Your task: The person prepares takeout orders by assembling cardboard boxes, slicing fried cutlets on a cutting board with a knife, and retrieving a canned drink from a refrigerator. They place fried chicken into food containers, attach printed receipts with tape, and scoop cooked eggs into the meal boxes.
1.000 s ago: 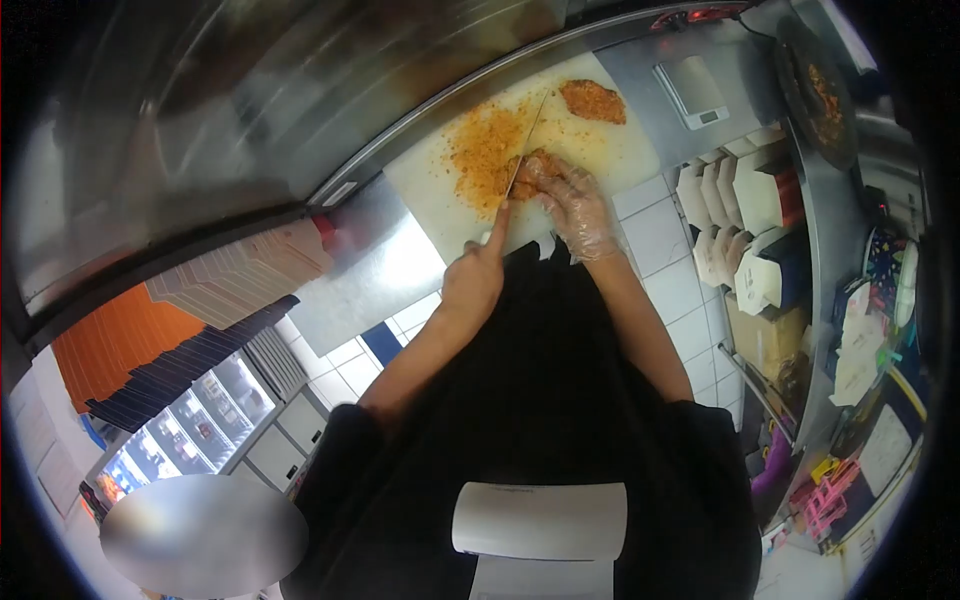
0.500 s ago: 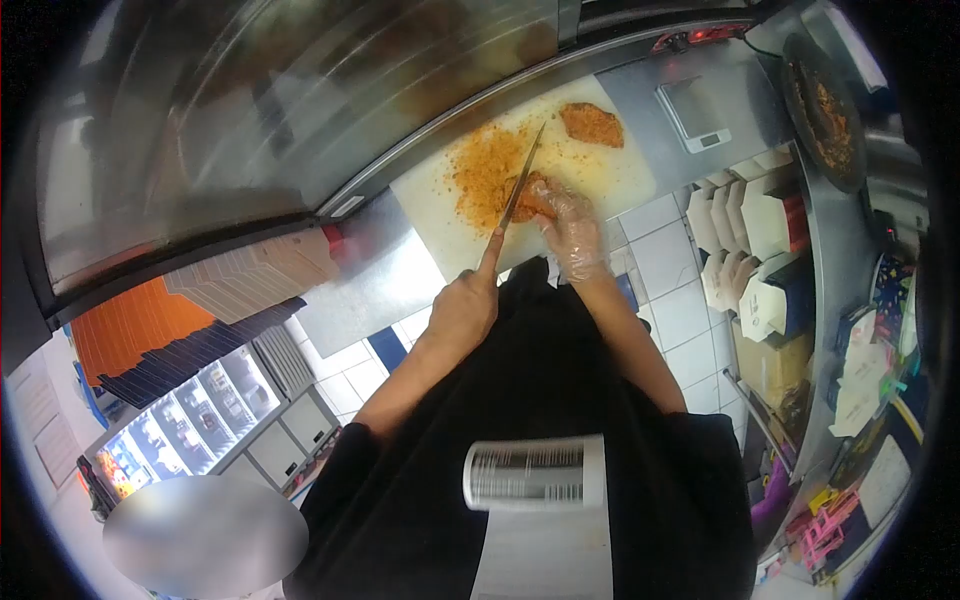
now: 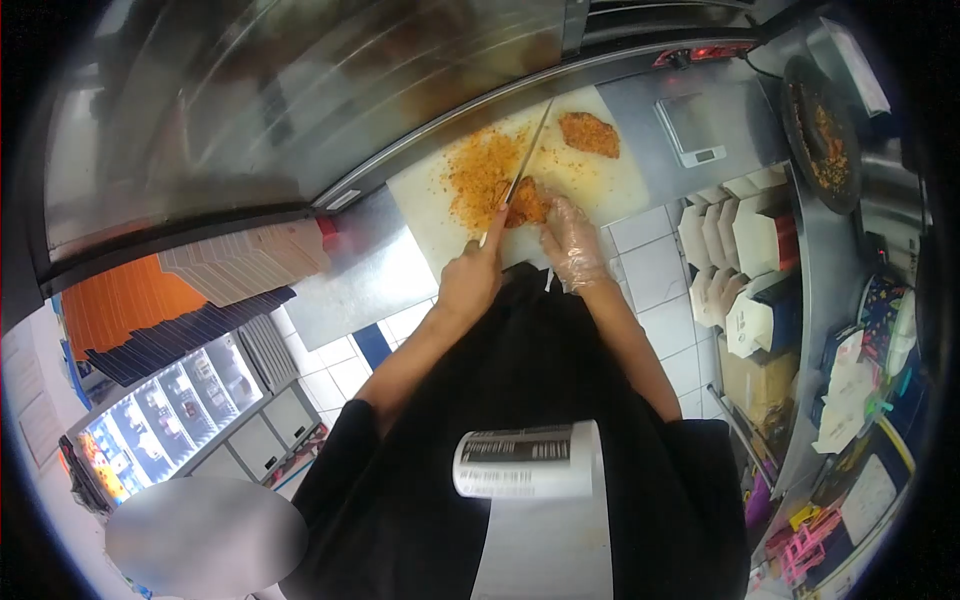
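My left hand [image 3: 474, 278], bare, is closed round the handle of a long knife [image 3: 527, 157], one finger stretched along it. The blade lies across the left part of a browned, crusted piece of food [image 3: 529, 202] on the white cutting board [image 3: 422, 212]. In a clear plastic glove, my right hand [image 3: 572, 246] has its fingertips at the right side of that piece; whether they grip it I cannot tell. Orange crumbs [image 3: 478, 170] are spread left of the blade. A second crusted piece [image 3: 589, 134] lies at the board's upper right.
Right of the board is a flat scale [image 3: 690, 132]. Farther right are a dark pan with food bits [image 3: 822, 140] and open cartons [image 3: 765, 232]. Stacked flat cartons [image 3: 245, 262] stand at the left. A metal wall [image 3: 300, 100] runs behind the board.
The knife has lifted and tilted, then come down on the food again. My gloved fingers have drawn back to the right, leaving more of the piece uncovered. The camera view has shifted slightly.
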